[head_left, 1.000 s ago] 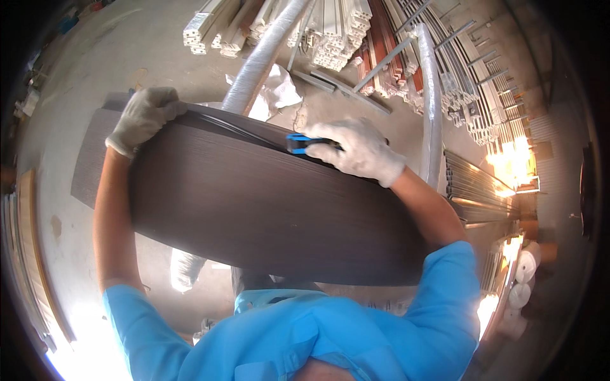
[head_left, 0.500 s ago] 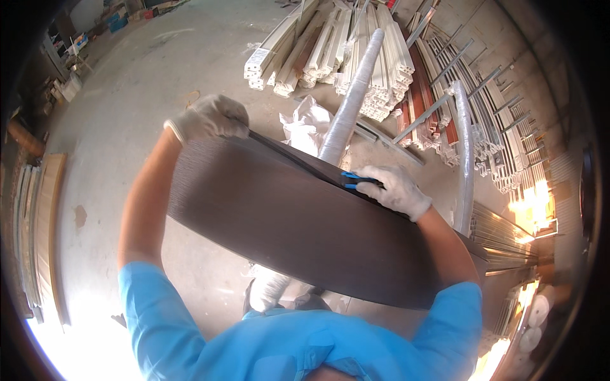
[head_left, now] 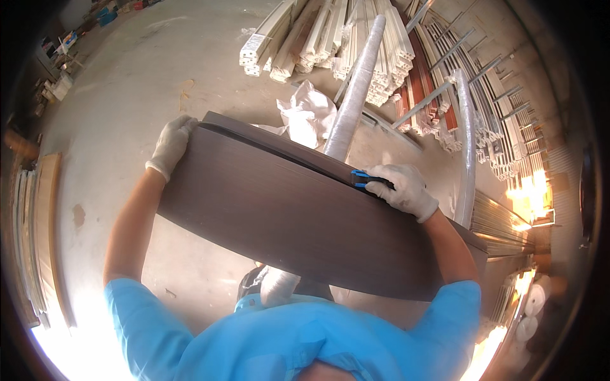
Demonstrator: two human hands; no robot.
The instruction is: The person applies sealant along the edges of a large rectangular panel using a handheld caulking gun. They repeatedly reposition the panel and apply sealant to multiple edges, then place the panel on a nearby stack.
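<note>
A long dark brown board point(head_left: 286, 209) lies across in front of me. Along its far side runs a dark slot, with a narrow brown strip beyond it. My left hand point(head_left: 173, 141), in a white glove, grips the board's far left corner, its fingertips bent over the edge. My right hand point(head_left: 406, 190), gloved too, holds a small blue-and-black hand tool point(head_left: 361, 178) against the far edge by the slot. The fingers curl round the tool and hide most of its body, so its exact kind does not show.
Beyond the board stand a plastic-wrapped post point(head_left: 357, 89) and a white sack point(head_left: 307, 114). Stacked pale profiles point(head_left: 381, 76) lie farther back. A second wrapped post point(head_left: 466, 140) and racked lengths point(head_left: 499, 120) are to the right. Panels point(head_left: 46, 235) lean at the left.
My left hand has moved down and left to the board's corner, and the far strip and slot now show more plainly. My right hand has shifted slightly right with the tool.
</note>
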